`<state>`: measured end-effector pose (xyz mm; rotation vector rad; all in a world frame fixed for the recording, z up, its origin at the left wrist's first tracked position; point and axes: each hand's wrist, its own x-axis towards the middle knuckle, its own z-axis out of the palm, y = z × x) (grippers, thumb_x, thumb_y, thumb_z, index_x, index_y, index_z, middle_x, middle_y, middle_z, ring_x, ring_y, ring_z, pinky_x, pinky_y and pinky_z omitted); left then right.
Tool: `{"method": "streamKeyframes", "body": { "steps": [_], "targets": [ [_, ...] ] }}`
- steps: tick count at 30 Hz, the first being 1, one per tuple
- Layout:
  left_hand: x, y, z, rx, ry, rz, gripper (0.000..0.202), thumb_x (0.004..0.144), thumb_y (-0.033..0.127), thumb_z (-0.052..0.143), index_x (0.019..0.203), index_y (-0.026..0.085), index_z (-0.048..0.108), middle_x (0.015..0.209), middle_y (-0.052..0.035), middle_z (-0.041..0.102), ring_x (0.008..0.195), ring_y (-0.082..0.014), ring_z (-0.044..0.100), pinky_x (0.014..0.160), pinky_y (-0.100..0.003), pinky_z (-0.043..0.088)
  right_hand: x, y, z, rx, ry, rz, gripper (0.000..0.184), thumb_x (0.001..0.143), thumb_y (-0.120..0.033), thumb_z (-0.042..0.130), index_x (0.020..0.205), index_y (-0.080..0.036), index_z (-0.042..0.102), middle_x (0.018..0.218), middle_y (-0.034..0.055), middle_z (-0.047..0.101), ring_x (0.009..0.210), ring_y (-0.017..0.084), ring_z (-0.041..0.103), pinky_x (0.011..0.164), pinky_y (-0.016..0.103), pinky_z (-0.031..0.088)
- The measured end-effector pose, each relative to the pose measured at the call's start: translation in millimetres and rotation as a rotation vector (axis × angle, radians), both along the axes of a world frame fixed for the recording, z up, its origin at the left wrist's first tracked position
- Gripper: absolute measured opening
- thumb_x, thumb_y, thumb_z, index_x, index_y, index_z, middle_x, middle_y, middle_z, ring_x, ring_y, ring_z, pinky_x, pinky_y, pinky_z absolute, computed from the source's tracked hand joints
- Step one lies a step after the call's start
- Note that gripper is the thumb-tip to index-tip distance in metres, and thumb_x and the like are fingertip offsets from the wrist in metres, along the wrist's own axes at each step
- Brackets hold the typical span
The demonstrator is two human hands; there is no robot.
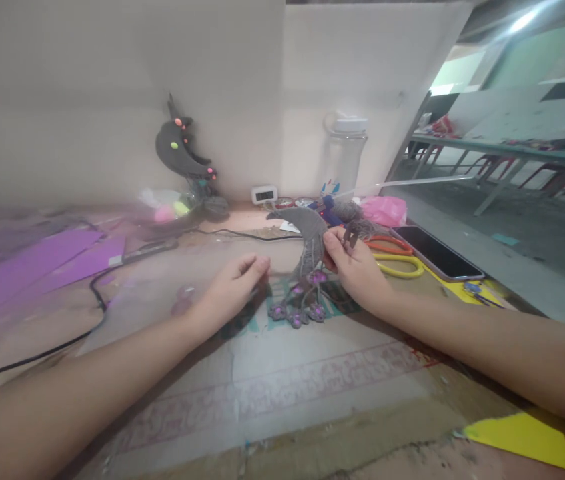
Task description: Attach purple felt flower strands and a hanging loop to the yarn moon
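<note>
My right hand (357,267) pinches the right side of a grey yarn-wrapped crescent moon ornament (307,227) and holds it upright above the covered tabletop. Small grey flowers with purple centres (297,317) dangle on strings from its lower part. A dark piece shows by the right fingers, too blurred to name. To the left of the ornament, apart from it, is my left hand (235,287). Its fingers are curled and its thumb lies against them; what they hold, if anything, is hidden.
A finished-looking dark crescent (182,150) stands at the back left, near purple sheets (77,253) and a black cord (95,293). A bottle (345,157), small digital clock (265,195), pink bag (385,210), orange-and-yellow scissors handles (402,265) and phone (437,252) line the back and right.
</note>
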<state>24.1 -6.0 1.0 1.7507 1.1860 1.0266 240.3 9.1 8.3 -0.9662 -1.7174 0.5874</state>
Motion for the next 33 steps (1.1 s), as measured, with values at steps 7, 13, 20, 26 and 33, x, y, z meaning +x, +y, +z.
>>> {"method": "streamKeyframes", "body": {
  "steps": [7,13,20,26,33],
  "targets": [
    [-1,0,3.9,0.021,0.059,0.069,0.023,0.082,0.041,0.061,0.084,0.018,0.065,0.085,-0.0028,0.068,0.076,-0.0157,0.061,0.069,-0.026,0.046,-3,-6,-0.4,0.017,-0.131,0.049,0.032,0.096,-0.042,0.042,0.072,-0.021,0.043,0.064,-0.0042,0.039,0.059,0.011,0.038,0.057,0.025,0.032],
    [4,-9,7.7,0.032,0.12,-0.088,0.028,0.086,0.044,0.054,0.082,0.019,0.068,0.09,-0.0047,0.072,0.082,-0.0186,0.064,0.075,-0.028,0.049,-5,-12,0.6,0.073,-0.215,0.075,0.027,0.096,-0.038,0.043,0.077,-0.02,0.048,0.066,-0.0036,0.043,0.06,0.011,0.039,0.058,0.025,0.032],
    [4,-12,9.7,0.12,0.232,-0.135,0.023,0.085,0.041,0.055,0.082,0.023,0.068,0.088,-0.0033,0.071,0.087,-0.0208,0.063,0.083,-0.031,0.049,-5,-12,1.6,0.098,-0.268,0.067,0.026,0.095,-0.038,0.042,0.079,-0.019,0.051,0.066,-0.0024,0.047,0.058,0.011,0.04,0.056,0.024,0.033],
    [5,-10,10.6,0.232,0.275,-0.205,0.025,0.088,0.032,0.049,0.073,0.019,0.064,0.081,-0.003,0.066,0.084,-0.0178,0.061,0.082,-0.028,0.047,-6,-14,4.1,0.122,-0.283,0.088,0.022,0.094,-0.032,0.045,0.078,-0.019,0.051,0.064,-0.003,0.046,0.059,0.011,0.041,0.054,0.023,0.032],
    [3,-11,11.4,0.169,0.229,-0.115,0.031,0.089,0.041,0.05,0.076,0.018,0.066,0.092,-0.0045,0.069,0.089,-0.0188,0.062,0.081,-0.027,0.048,-6,-13,3.2,0.118,-0.317,0.09,0.021,0.093,-0.03,0.045,0.077,-0.019,0.052,0.063,-0.0031,0.049,0.058,0.01,0.042,0.053,0.022,0.032]
  ]
}}
